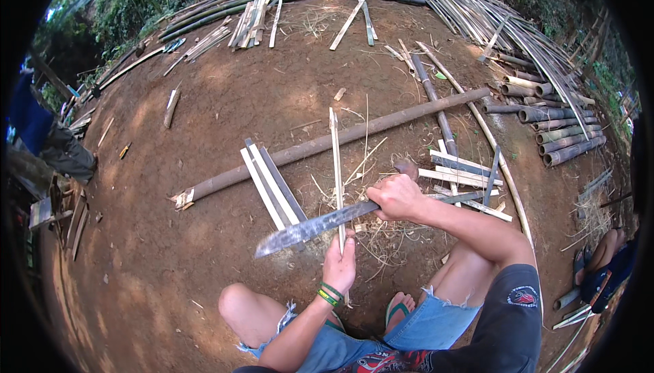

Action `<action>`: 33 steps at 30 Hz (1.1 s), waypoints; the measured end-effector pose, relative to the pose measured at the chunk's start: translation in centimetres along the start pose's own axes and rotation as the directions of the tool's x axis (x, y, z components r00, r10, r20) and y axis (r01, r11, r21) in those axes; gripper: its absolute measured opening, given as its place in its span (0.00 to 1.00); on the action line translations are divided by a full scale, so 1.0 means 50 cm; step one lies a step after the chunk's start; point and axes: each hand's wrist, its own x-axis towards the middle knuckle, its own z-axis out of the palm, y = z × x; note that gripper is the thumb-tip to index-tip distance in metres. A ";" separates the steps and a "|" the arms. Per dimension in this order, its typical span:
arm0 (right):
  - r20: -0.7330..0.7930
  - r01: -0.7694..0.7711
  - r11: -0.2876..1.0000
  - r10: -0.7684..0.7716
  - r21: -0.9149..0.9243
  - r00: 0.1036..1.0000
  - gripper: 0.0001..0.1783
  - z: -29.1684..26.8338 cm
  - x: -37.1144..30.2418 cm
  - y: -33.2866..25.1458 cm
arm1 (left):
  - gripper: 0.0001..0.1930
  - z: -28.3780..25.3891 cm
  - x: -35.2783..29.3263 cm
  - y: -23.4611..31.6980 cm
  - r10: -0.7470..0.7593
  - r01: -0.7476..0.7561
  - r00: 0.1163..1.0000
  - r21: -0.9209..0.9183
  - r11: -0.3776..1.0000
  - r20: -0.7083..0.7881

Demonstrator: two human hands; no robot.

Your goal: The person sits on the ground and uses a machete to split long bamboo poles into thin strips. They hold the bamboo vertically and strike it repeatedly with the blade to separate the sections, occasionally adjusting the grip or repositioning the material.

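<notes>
R hand (395, 197): fingers clenched round handle of machete (313, 228), handle end projecting past the hand. Blade runs L & slightly downward in view, tip lower L, crossing bamboo strip (336, 155) above the L hand (339, 264); blade-to-strip contact cannot be confirmed fr this angle. L hand: fingers wrapped round lower part of strip, which points away fr the body, upper part passing over brown pole (300, 151) in view. Pole lies diagonally on dirt ground (157, 250). L of strip: split slats (271, 182) side by side, lying across pole. R of strip, beyond R hand: stacked slats (463, 178), some crossed. Shavings (385, 240) scattered nr strip, on ground. Far R: cut bamboo lengths (575, 148), piled beside long thin poles (504, 32)
</notes>
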 end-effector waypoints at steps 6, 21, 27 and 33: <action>-0.192 -0.818 0.569 0.796 -0.081 0.573 0.12 -0.067 -0.004 0.288 | 0.08 0.034 -0.074 0.020 0.161 -0.194 0.980 0.375 0.906 0.118; 0.149 -0.090 0.990 0.074 0.108 0.986 0.09 0.007 -0.012 -0.029 | 0.18 -0.024 0.023 0.049 -0.160 0.411 0.875 -0.527 0.744 0.456; -0.023 -0.677 0.734 0.679 0.048 0.734 0.11 -0.035 0.043 0.173 | 0.22 -0.006 -0.053 0.031 -0.228 0.486 0.783 -0.340 0.805 0.578; -0.032 -0.671 0.720 0.685 0.177 0.728 0.14 -0.033 -0.022 0.136 | 0.22 -0.025 -0.013 0.018 -0.084 0.377 0.854 -0.500 0.779 0.513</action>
